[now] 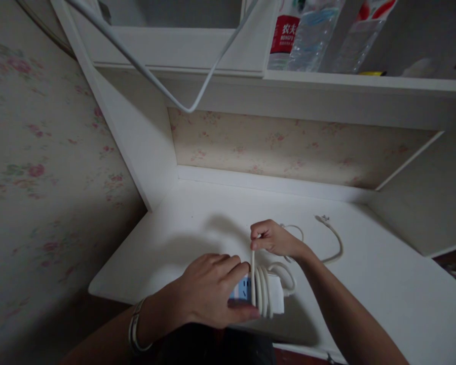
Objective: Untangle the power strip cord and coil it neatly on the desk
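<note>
My left hand is closed around a white and blue power strip, covering its left part. Several turns of off-white cord are wound round the strip, and a loop of it bulges at the right end. Above the strip, my right hand pinches the cord, which runs taut up from the windings. The rest of the cord trails behind my right wrist across the white desk. Its plug lies on the desk to the right.
The white desk has side panels and a floral-papered back. Over it sits a shelf with plastic bottles. A grey-white cable or bar hangs in a V near the top. Floral wallpaper is at left.
</note>
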A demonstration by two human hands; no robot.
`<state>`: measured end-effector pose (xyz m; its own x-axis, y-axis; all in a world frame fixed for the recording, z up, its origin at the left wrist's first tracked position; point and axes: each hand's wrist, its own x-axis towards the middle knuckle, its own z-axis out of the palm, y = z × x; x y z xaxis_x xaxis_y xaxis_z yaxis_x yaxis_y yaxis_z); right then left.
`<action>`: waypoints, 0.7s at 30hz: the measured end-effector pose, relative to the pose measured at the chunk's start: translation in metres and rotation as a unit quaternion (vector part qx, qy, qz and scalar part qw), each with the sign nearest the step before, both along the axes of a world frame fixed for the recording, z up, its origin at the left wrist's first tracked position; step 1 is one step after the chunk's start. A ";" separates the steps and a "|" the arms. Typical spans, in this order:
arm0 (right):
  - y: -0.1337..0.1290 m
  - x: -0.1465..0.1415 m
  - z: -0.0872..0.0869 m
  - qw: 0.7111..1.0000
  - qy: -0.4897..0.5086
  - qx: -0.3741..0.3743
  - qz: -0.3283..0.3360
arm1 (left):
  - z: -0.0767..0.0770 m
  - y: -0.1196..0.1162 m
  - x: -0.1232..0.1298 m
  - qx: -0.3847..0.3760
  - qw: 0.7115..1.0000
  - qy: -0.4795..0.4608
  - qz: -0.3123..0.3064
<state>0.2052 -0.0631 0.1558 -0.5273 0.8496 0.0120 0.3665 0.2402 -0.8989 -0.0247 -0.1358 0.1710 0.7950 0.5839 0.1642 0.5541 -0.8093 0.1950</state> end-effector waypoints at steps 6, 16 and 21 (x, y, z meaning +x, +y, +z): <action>-0.010 -0.006 -0.032 0.998 -0.019 0.032 -0.058 | 0.004 0.011 0.001 -0.061 0.994 -0.028 0.089; -0.075 -0.021 -0.043 0.931 -0.349 0.102 0.022 | -0.017 0.062 -0.004 -0.065 0.943 -0.066 0.319; -0.085 -0.028 -0.011 0.878 -0.410 0.247 0.013 | -0.034 0.071 0.000 -0.031 0.948 -0.012 0.316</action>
<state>0.1777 -0.1486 0.1449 -0.5496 0.8352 -0.0166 0.8305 0.5441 -0.1193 -0.0250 -0.0651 0.1366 0.2798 0.9515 0.1276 0.9196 -0.3038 0.2492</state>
